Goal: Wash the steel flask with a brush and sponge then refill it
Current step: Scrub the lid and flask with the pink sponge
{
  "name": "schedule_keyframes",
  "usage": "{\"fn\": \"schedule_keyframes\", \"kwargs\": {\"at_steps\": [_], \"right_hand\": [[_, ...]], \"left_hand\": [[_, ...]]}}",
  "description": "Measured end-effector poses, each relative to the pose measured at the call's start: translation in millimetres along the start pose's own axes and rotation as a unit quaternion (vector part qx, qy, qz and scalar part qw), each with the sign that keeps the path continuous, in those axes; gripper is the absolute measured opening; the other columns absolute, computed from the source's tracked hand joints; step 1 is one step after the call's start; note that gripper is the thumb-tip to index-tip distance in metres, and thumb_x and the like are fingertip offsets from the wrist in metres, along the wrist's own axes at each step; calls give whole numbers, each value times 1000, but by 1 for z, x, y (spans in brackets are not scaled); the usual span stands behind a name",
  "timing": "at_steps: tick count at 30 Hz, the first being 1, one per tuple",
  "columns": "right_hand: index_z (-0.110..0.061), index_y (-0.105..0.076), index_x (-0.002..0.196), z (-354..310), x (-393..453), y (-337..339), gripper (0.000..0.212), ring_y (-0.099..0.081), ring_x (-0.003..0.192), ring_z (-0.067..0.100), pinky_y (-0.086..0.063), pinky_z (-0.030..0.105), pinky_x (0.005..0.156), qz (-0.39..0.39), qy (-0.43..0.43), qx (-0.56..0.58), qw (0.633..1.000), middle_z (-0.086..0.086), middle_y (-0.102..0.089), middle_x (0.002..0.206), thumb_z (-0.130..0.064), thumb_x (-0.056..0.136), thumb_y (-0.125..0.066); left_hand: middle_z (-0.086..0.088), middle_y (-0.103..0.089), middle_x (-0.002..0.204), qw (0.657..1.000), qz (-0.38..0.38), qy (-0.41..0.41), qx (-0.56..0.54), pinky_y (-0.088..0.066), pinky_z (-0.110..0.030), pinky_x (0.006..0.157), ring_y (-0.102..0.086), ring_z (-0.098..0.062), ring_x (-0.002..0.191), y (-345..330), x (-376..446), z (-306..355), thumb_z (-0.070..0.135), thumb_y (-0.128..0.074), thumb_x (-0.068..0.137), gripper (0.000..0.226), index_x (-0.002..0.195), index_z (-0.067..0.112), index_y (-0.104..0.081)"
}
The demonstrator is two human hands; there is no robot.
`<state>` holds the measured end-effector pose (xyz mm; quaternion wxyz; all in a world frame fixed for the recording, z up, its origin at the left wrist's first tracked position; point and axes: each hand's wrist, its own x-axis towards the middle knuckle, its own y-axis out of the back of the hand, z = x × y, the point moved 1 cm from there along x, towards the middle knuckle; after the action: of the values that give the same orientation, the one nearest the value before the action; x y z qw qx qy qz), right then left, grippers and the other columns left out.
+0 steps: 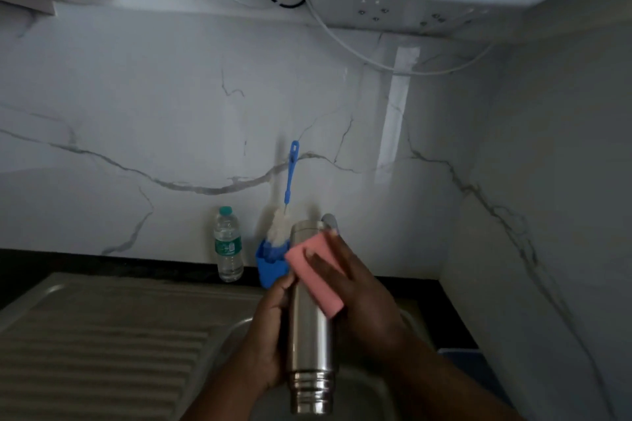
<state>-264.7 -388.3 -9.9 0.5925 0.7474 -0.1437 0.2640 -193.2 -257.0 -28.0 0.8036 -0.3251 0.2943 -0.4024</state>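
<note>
Gripping the steel flask round its body, the left hand curls its fingers behind it with the thumb on the near side; the flask is held over the sink, threaded neck toward the camera, base pointing at the wall; the right hand presses a pink sponge against the flask's upper right side, fingers laid over the sponge and bent round it; behind stand a blue-handled bottle brush in a blue holder and a plastic water bottle.
</note>
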Motion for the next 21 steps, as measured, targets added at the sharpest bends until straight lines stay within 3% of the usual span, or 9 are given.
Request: {"fn": "schedule_keyframes", "kwargs": {"at_steps": [2,4,7,10,12,13,15,18,21], "right_hand": [[-52,-16,146,8,21,12,79,-15,147,15,-30,32,115,33,-55,-2,998,-10,-2,161,-23,85,-58],[-50,-18,145,5,29,19,67,-21,144,14,-29,27,112,18,-95,38,995,-12,-3,159,-39,85,-46],[-48,-24,144,-12,16,20,66,-18,145,11,-17,13,111,-14,-77,94,993,-15,-8,156,-24,88,-51],[-64,-19,138,-33,-15,23,61,-12,144,-3,-18,12,114,-71,-50,146,985,-29,-2,156,-36,93,-49],[-53,-23,144,-47,-29,27,47,-9,141,-13,-20,12,114,-116,-22,197,973,-40,-1,151,-46,98,-31],[-42,-24,147,-47,-34,26,52,-8,139,-17,-17,10,113,-114,7,204,972,-42,-3,149,-54,97,-20],[-38,-22,149,-44,-33,26,66,-1,137,-20,-10,10,115,-116,6,141,983,-40,-6,150,-64,92,-3],[-45,-20,148,-28,-18,31,67,-2,141,-9,-9,20,119,-83,-48,40,995,-24,-6,156,-50,81,-15],[-56,-14,144,-6,-4,34,69,-8,146,13,-16,31,117,-18,-42,-26,999,-10,0,161,-41,88,-52]], "left_hand": [[-23,-64,82,1000,-4,-4,2,-55,-38,61,-64,-33,63,-7,2,-2,53,-63,74,64,109,0,-60],[-22,-63,81,1000,2,-13,0,-56,-37,57,-63,-33,61,-9,5,2,54,-61,73,65,107,-1,-59],[-25,-67,84,999,3,-48,-15,-59,-41,58,-67,-36,63,-9,4,12,57,-58,75,65,93,-4,-71],[-24,-68,90,996,-5,-89,-6,-60,-44,62,-69,-36,70,-1,5,23,66,-62,74,76,112,0,-68],[-21,-66,87,995,-10,-100,9,-58,-41,62,-68,-33,69,4,7,29,66,-72,66,87,126,3,-60],[-21,-66,84,996,-16,-92,11,-58,-41,62,-68,-32,68,3,6,30,64,-71,67,85,124,2,-60],[-24,-67,83,997,-26,-66,14,-57,-42,67,-69,-34,69,-2,3,25,58,-59,77,68,111,0,-64],[-25,-69,94,998,-18,-31,50,-54,-39,73,-67,-36,76,-12,1,12,50,-58,84,58,110,0,-69],[-24,-67,85,998,-5,-21,57,-55,-36,56,-65,-33,63,-17,4,3,49,-59,78,62,113,-2,-61]]}}
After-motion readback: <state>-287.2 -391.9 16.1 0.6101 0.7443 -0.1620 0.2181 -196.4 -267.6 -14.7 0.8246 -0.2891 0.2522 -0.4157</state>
